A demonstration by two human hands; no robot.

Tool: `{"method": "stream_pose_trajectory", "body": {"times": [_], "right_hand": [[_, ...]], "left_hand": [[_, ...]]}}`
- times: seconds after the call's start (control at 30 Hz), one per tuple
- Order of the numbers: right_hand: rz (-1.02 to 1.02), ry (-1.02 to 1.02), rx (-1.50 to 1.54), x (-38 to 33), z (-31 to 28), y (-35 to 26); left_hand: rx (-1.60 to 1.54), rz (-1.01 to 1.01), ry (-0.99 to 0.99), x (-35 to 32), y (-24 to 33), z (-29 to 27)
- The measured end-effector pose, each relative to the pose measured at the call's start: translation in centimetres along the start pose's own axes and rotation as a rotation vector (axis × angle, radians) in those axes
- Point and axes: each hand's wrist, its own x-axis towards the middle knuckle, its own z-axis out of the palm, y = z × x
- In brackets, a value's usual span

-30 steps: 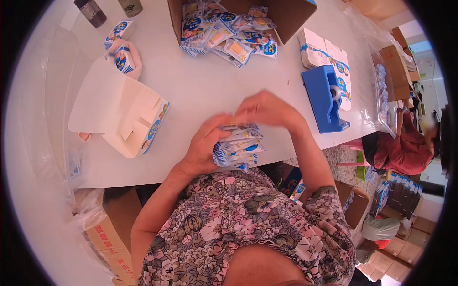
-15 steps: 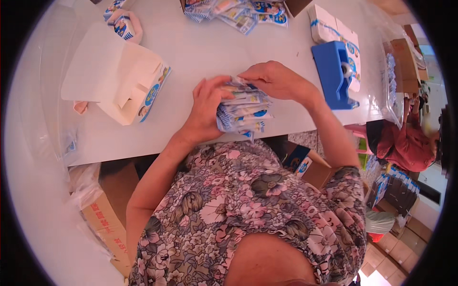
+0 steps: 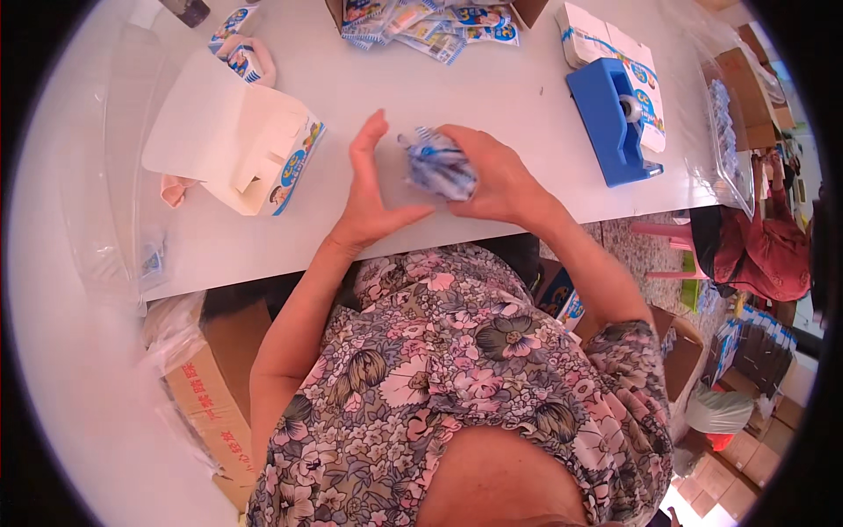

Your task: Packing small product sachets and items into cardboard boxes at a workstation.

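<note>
A bundle of small blue-and-white plastic packets (image 3: 439,165), blurred by motion, is gripped in my right hand (image 3: 499,177) above the white table. My left hand (image 3: 369,189) stands apart to its left, thumb and fingers spread wide around bare air. Left of that hand lies an open white carton (image 3: 255,167) with a blue printed side, its flaps raised. More packets (image 3: 430,26) spill from a brown cardboard box (image 3: 532,10) at the far edge.
A blue tape dispenser (image 3: 606,123) and a stack of flat cartons (image 3: 606,53) stand at the right. A roll of pale tape (image 3: 256,57) lies far left. Another person (image 3: 764,250) works at the right; an open cardboard box (image 3: 211,386) sits below the table's left edge.
My left hand has let go of the packets and opened. My right hand now holds the packets alone, drawn together and turned.
</note>
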Motion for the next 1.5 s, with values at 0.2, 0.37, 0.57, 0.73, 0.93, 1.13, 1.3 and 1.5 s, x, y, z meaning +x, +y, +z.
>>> {"method": "stream_pose_trajectory", "body": {"times": [0.2, 0.37, 0.57, 0.73, 0.93, 1.13, 1.3, 1.5], "right_hand": [[-0.094, 0.193, 0.699, 0.3, -1.8, 0.7], [-0.023, 0.075, 0.774, -0.5, 1.7, 4.8], [-0.057, 0.124, 0.835, 0.5, 3.0, 5.0], [-0.112, 0.081, 0.637, 0.6, 2.5, 4.1], [-0.13, 0.127, 0.62, 1.2, 2.5, 3.4], [-0.002, 0.109, 0.774, 0.7, 3.7, 3.2], [-0.014, 0.175, 1.046, 1.5, 3.4, 1.4], [-0.002, 0.094, 0.813, 1.6, 3.3, 2.5]], "left_hand": [[-0.55, -0.192, -0.038, 3.3, 4.5, 1.5], [-0.57, -0.362, -0.104, 3.1, 0.7, 2.8], [-0.541, -0.215, -0.028, 2.5, -0.2, 4.0], [-0.256, -0.142, -0.024, 1.2, -0.9, 2.7], [-0.051, -0.09, -0.018, 1.2, -0.3, 1.2], [-0.061, -0.182, -0.092, 1.4, 1.0, -0.1], [-0.528, -0.29, 0.079, 0.7, 1.3, 1.3], [-0.463, -0.379, -0.045, 0.8, 0.4, 0.9]]}}
